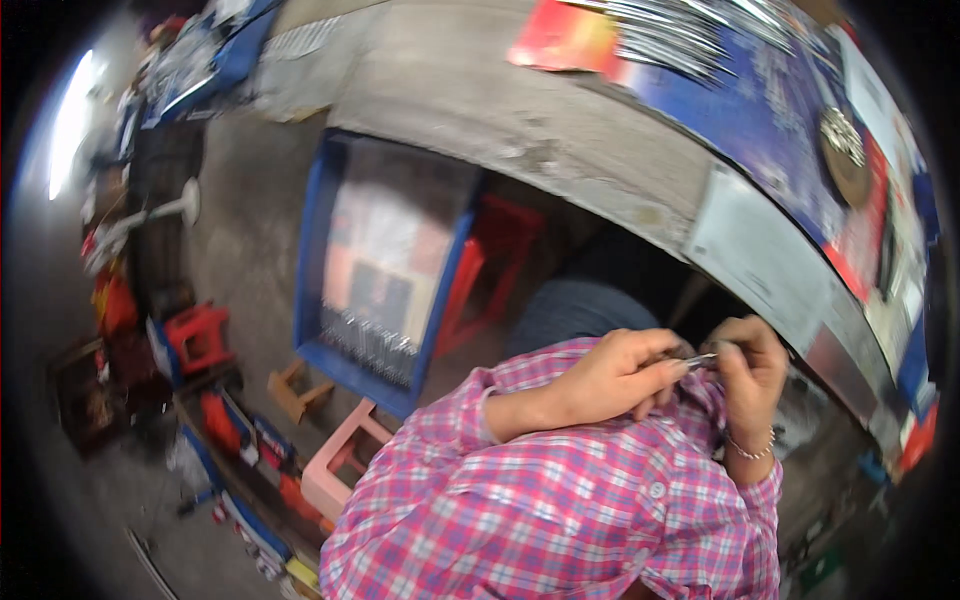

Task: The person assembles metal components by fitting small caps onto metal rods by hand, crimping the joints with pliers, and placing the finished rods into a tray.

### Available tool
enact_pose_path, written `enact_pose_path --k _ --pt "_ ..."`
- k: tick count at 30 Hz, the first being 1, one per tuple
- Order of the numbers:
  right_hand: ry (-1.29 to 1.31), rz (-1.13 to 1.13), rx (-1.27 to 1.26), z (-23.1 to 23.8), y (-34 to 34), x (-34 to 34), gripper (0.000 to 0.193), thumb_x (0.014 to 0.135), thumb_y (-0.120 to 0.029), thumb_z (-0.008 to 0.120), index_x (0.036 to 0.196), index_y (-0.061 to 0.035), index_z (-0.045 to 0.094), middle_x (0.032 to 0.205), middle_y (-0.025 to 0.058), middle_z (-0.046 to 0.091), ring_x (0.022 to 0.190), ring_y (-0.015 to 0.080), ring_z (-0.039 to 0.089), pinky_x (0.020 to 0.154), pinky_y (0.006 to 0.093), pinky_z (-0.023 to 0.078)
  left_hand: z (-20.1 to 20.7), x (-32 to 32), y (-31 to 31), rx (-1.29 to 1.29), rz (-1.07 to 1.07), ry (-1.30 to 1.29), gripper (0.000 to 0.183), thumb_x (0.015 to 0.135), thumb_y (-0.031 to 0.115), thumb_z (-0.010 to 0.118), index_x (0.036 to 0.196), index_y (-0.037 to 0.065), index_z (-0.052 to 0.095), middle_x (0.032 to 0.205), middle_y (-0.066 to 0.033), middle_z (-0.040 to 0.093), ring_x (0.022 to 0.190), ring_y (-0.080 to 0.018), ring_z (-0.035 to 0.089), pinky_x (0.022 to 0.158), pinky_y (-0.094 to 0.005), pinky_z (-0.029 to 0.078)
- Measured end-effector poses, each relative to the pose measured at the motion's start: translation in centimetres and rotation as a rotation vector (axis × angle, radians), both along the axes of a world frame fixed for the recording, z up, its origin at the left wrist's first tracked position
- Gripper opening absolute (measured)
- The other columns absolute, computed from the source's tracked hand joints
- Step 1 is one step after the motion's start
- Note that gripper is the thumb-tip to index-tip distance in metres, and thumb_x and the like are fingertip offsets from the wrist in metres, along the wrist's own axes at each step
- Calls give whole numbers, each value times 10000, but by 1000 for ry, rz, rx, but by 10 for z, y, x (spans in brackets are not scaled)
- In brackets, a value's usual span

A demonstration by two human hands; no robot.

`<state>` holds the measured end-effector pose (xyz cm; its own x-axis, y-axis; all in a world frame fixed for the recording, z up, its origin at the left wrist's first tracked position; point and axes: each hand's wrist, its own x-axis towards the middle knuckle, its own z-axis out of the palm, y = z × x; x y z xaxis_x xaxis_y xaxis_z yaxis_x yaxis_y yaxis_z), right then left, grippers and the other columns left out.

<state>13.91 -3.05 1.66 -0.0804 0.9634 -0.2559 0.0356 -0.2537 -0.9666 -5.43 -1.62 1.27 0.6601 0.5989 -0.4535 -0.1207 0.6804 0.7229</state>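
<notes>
In front of my chest, my left hand (640,368) and my right hand (752,372) meet, both closed in a pinch. Between their fingertips is a small, thin, silvery metal piece (703,358), too small and blurred to name more exactly. Each hand appears to grip one end of it. The sleeves are pink plaid, and a bracelet (752,452) circles my right wrist. To the left of my hands, a blue tray (309,245) holds many thin metal pieces (368,350) gathered at its near end, over printed paper.
A worn workbench (450,85) runs across the front, carrying a pile of slim metal pieces (670,38) and a round dish (850,180) of small shiny parts. A pink stool (330,465) and red stools (200,338) stand left. Boxes and clutter line the far left.
</notes>
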Motion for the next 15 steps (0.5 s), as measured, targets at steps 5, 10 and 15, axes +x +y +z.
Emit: enact_pose_path --k 5,10,15 --pt "101 84 -72 -10 -1 -21 79 858 -43 559 851 19 511 770 60 540 627 90 546 572 201 463 -7 -39 -2 -5 342 -145 186 910 101 497 1043 -17 553 735 -28 581 629 -67 544 571 -203 439" --pt "11 445 -103 -9 11 -40 272 837 -155 618 989 54 531 861 105 610 745 137 615 686 251 496 3 -118 -5 422 431 526 139 825 46 551 915 -19 633 852 -60 577 714 -111 556 630 -226 444" --pt "-49 383 -141 -6 25 -32 255 836 -153 613 971 50 539 799 106 612 721 150 618 663 272 491 -15 -237 -38 869 156 1565 93 794 90 601 852 18 611 805 -179 566 733 -361 570 635 -401 453"
